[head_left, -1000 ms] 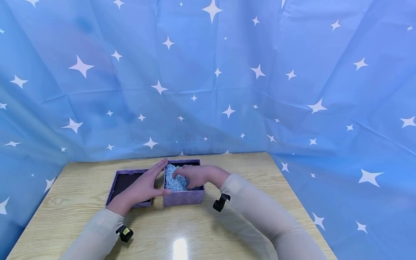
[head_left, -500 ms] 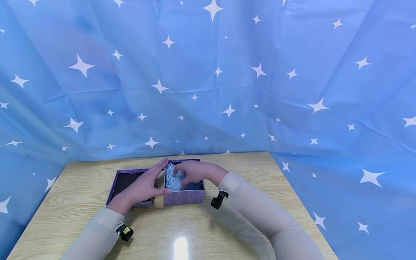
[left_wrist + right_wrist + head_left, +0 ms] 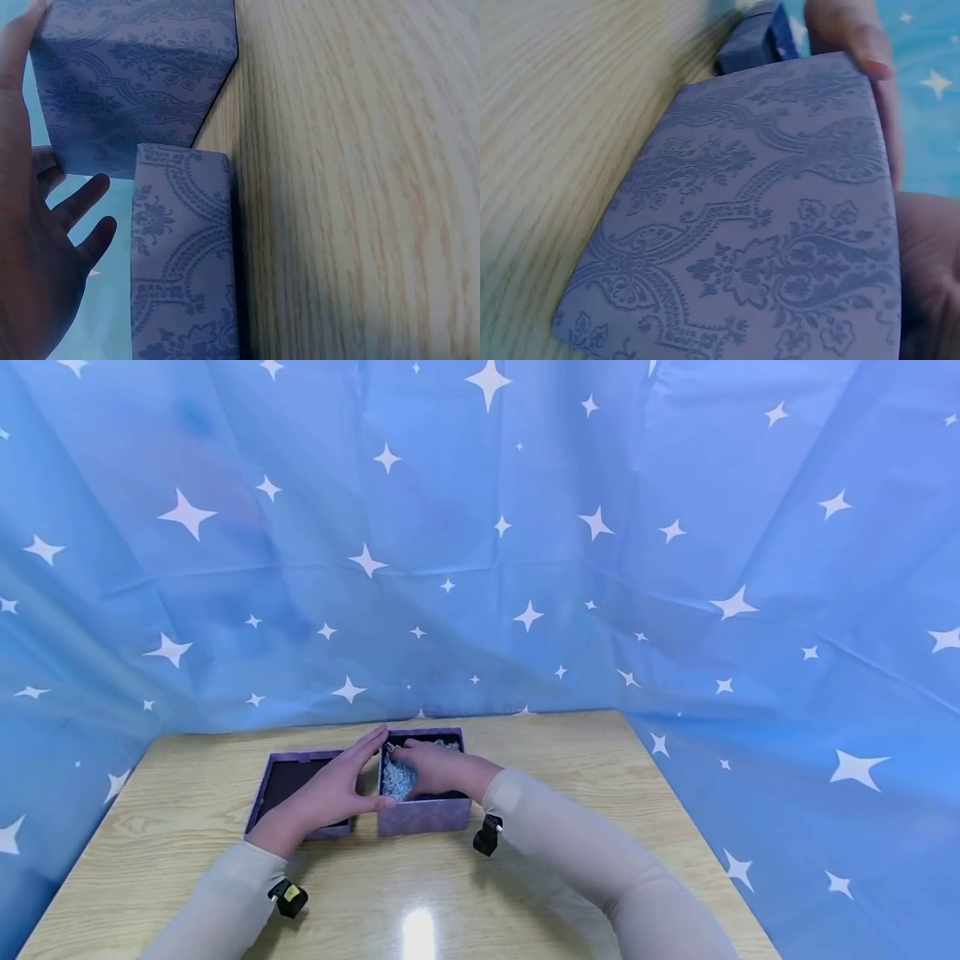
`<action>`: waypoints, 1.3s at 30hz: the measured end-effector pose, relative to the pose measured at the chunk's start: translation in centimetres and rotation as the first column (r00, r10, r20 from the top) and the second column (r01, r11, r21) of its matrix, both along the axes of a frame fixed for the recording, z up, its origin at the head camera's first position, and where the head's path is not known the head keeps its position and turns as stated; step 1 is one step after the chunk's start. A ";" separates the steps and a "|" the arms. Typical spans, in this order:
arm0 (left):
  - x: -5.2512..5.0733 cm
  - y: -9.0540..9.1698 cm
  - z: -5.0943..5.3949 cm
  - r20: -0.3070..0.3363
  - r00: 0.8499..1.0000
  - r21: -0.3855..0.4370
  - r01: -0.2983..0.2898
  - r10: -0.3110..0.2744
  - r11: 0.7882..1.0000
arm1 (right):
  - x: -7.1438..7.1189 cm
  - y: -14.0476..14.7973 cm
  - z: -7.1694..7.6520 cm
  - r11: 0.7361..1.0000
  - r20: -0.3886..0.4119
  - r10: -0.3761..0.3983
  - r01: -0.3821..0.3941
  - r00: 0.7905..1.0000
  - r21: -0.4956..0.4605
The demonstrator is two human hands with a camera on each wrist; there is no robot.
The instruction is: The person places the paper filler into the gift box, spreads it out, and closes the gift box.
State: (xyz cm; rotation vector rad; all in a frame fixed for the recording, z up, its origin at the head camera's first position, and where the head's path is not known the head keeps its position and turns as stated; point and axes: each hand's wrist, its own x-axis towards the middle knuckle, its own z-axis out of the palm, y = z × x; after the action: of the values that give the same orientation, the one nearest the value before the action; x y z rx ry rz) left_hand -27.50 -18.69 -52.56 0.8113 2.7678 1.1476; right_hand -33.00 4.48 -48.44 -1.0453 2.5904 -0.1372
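A purple patterned box (image 3: 424, 816) holds light blue shredded paper (image 3: 400, 779). My left hand (image 3: 327, 795) spans its left side, thumb at the front corner and fingertips at the back corner, with the fingers mostly straight. In the left wrist view, that hand (image 3: 34, 232) lies along the box (image 3: 127, 82), several fingers spread. My right hand (image 3: 442, 769) reaches into the box over the shreds; its fingertips are partly hidden, so any grip is unclear. In the right wrist view the box's side (image 3: 757, 217) hides most of this hand (image 3: 930, 262).
Left of the box lies a shallow purple lid (image 3: 296, 781) with a dark inside, partly behind my left hand and wrist. Both stand on a wooden table (image 3: 360, 893). Behind the table hangs a blue curtain (image 3: 450, 635) with white stars.
My right hand has shifted left inside the box, over the blue shreds, and dark box interior shows at the front right. My left hand has stayed in place.
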 end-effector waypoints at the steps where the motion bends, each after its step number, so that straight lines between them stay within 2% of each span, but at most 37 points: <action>1: 0.0 0.0 0.0 0.004 1.000 0.003 0.000 0.000 1.000 | 0.0 -0.1 0.0 1.000 0.001 -0.013 0.013 1.000 0.018; 5: 0.0 0.0 0.0 0.015 1.000 -0.001 0.004 -0.004 1.000 | 0.2 -0.2 0.2 0.995 0.021 -0.057 0.055 0.998 0.078; 8: 0.0 -0.1 0.0 0.017 1.000 -0.007 0.003 -0.003 1.000 | 0.1 0.0 0.8 0.997 0.047 -0.060 0.057 0.997 0.056; 12: 0.0 -0.1 0.1 0.019 1.000 -0.004 0.001 -0.001 1.000 | 0.0 0.7 2.4 0.995 0.089 -0.050 0.057 0.995 -0.081; 15: 0.0 -0.1 0.2 0.025 1.000 0.004 0.001 -0.001 1.000 | -0.2 1.1 3.5 0.975 0.152 -0.027 0.060 0.988 -0.213; 17: 0.0 -0.1 0.3 0.023 1.000 0.009 -0.001 0.001 1.000 | -0.4 1.2 3.4 0.956 0.224 0.008 0.058 0.974 -0.286; 19: 0.0 -0.1 0.2 0.017 1.000 0.006 -0.005 0.005 1.000 | -0.9 1.1 2.9 0.948 0.297 0.038 0.059 0.954 -0.312; 22: 0.0 -0.1 0.1 0.006 1.000 0.004 -0.008 0.008 1.000 | -1.5 0.7 1.5 0.951 0.358 0.066 0.050 0.931 -0.304; 31: 0.1 0.1 0.1 0.013 1.000 0.011 -0.008 0.008 1.000 | -2.5 -0.2 -0.6 0.978 0.337 0.049 0.023 0.940 -0.208; 35: 0.1 0.1 0.1 0.012 1.000 0.005 -0.009 0.009 1.000 | -2.6 -0.1 -0.7 0.984 0.328 0.059 0.001 0.943 -0.181; 39: 0.1 0.1 0.0 0.012 1.000 0.002 -0.012 0.012 1.000 | -2.7 0.6 0.3 0.985 0.333 0.108 -0.056 0.937 -0.160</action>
State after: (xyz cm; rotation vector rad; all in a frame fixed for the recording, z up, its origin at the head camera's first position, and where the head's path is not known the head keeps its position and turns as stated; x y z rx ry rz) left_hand -27.36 -18.56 -52.57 0.7862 2.7662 1.1539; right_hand -35.70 5.05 -48.18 -1.0718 2.2471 -0.4556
